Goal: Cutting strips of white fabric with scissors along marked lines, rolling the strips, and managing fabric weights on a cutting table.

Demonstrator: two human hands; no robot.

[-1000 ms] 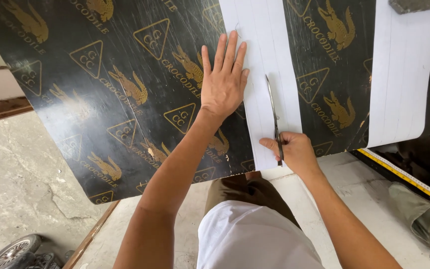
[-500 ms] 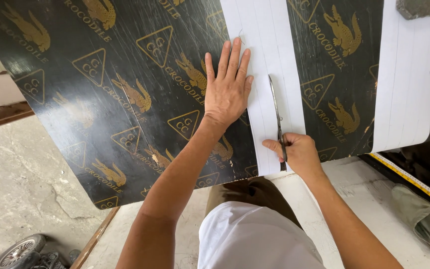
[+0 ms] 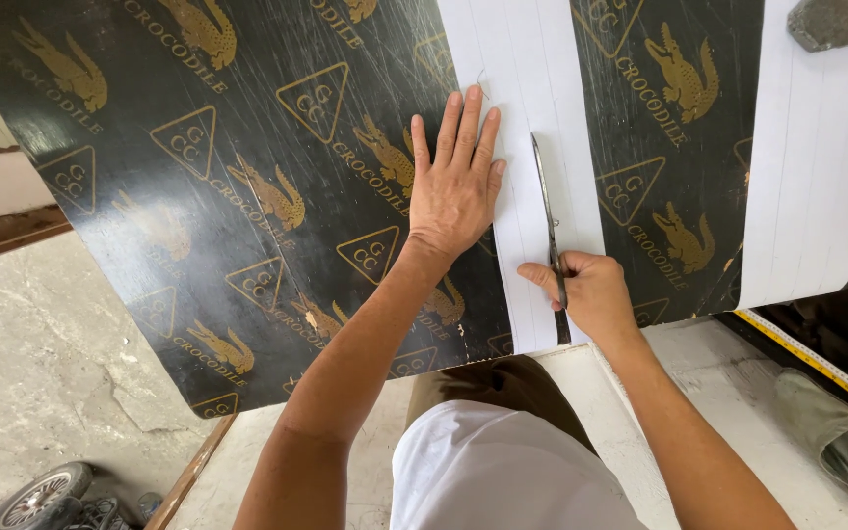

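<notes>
The left hand point(image 3: 455, 191) lies flat, fingers wide, on the white paper strip point(image 3: 522, 147) on the black bench point(image 3: 198, 196). The right hand point(image 3: 589, 292) fingers hold scissors point(image 3: 546, 211), cutting the strip just beside the left fingers.

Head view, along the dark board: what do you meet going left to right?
Dark printed board → left hand flat on it → white paper strip → scissors in the right hand → second white sheet.

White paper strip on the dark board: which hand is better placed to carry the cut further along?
Probably the right hand: it grips the metal scissors in the white paper strip. The left hand lies flat.
</notes>
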